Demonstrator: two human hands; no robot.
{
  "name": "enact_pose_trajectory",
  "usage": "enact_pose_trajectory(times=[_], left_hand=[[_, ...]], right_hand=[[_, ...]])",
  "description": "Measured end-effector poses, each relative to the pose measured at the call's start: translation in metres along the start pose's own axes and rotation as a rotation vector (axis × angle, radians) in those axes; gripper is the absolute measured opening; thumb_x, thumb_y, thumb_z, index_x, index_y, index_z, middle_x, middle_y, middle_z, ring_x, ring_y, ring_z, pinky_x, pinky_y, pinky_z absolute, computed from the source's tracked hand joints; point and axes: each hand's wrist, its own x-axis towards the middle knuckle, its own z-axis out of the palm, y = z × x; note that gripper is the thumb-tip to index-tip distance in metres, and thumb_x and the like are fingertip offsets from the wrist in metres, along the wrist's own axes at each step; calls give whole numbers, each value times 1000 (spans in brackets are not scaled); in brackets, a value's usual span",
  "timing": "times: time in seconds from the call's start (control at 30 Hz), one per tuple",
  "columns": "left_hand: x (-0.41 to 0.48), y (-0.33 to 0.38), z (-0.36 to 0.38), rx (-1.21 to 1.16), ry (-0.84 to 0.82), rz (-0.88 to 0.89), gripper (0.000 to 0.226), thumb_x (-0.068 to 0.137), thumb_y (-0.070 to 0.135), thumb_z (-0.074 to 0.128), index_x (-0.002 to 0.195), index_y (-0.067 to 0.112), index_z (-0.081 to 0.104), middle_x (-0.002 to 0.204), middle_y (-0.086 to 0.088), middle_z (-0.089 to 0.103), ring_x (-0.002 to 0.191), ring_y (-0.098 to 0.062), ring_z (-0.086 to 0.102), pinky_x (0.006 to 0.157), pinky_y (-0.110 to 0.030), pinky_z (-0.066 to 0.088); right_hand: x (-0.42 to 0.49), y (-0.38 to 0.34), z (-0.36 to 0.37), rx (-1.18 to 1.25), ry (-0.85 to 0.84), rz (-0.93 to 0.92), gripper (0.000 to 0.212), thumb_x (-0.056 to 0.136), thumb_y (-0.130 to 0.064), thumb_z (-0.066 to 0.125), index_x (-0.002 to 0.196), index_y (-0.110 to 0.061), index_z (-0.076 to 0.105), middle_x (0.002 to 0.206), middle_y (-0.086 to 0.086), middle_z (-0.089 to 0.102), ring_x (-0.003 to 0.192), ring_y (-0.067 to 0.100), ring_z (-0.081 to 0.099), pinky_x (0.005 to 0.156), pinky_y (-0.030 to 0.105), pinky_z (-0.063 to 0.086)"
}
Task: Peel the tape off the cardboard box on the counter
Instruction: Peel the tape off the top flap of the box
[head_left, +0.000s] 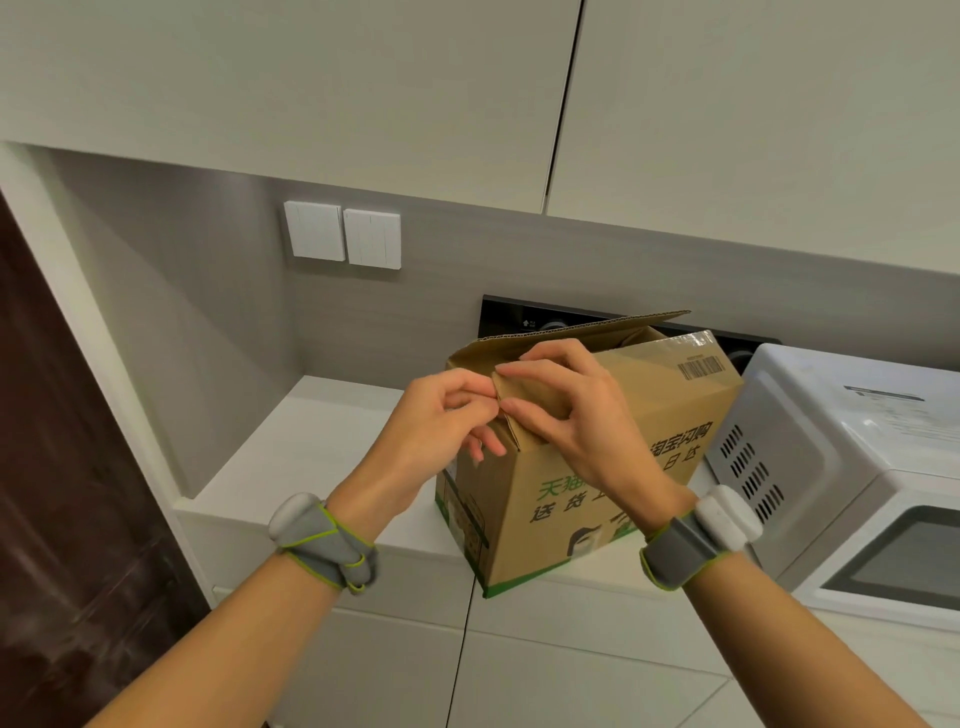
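Observation:
A brown cardboard box (566, 499) with green and black print stands on the white counter (291, 457), its top flaps partly raised. My right hand (566, 410) holds the near top flap at the box's upper left corner, fingers and thumb curled over its edge. My left hand (441, 421) is right beside it, fingertips pinching at the same flap edge; the tape there is too thin and clear to make out. A glossy strip of clear tape (691, 340) shows near the barcode label at the far right top.
A white microwave (841, 467) stands close against the box's right side. Wall switches (343, 234) sit on the grey backsplash, and upper cabinets (363, 83) hang overhead. A dark panel (524, 317) is behind the box. A dark wooden surface (62, 467) stands at the left.

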Motion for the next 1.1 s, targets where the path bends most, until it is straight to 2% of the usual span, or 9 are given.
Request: enact_pose_trajectory(times=[0.2, 0.3, 0.47, 0.53, 0.73, 1.1], left_hand=[[-2, -2, 4, -24, 7, 46, 16, 97, 6, 69, 112, 7, 74, 94, -13, 77, 74, -25, 74, 62, -29, 57], [-2, -6, 10, -68, 50, 47, 17, 91, 6, 77, 107, 5, 74, 89, -11, 77, 68, -23, 72, 57, -28, 54], [0, -10, 21, -130, 107, 23, 22, 86, 2, 81, 104, -3, 71, 86, -19, 74, 63, -21, 70, 55, -26, 55], [1, -10, 21, -131, 97, 19, 22, 85, 3, 82, 104, -2, 71, 88, -21, 75, 63, -20, 70, 57, -26, 56], [3, -11, 22, -135, 71, 16, 22, 84, 2, 82, 103, 0, 71, 80, -12, 76, 65, -19, 71, 60, -25, 57], [8, -12, 23, -163, 82, -10, 26, 81, -1, 84, 102, -6, 69, 75, -12, 73, 62, -19, 69, 60, -25, 58]], right_hand=[[15, -9, -7, -114, 0, -14, 31, 92, -45, 64, 104, -21, 78, 108, -5, 62, 95, 14, 61, 73, 42, 56], [17, -9, -9, -145, -36, -26, 27, 92, -43, 65, 102, -22, 79, 102, -8, 62, 88, 12, 61, 68, 44, 56], [14, -7, -15, -135, -84, -41, 36, 94, -49, 55, 108, -26, 79, 101, -10, 62, 88, 11, 62, 67, 44, 56], [13, -8, -18, -141, -105, -56, 33, 94, -44, 58, 110, -24, 78, 101, -8, 64, 89, 11, 62, 70, 43, 57], [18, -10, -21, -184, -134, -42, 20, 92, -34, 72, 105, -21, 79, 100, -6, 64, 88, 12, 61, 73, 42, 56], [21, -8, -19, -160, -123, -39, 14, 92, -28, 73, 100, -19, 81, 92, -4, 63, 81, 13, 59, 69, 43, 54]])
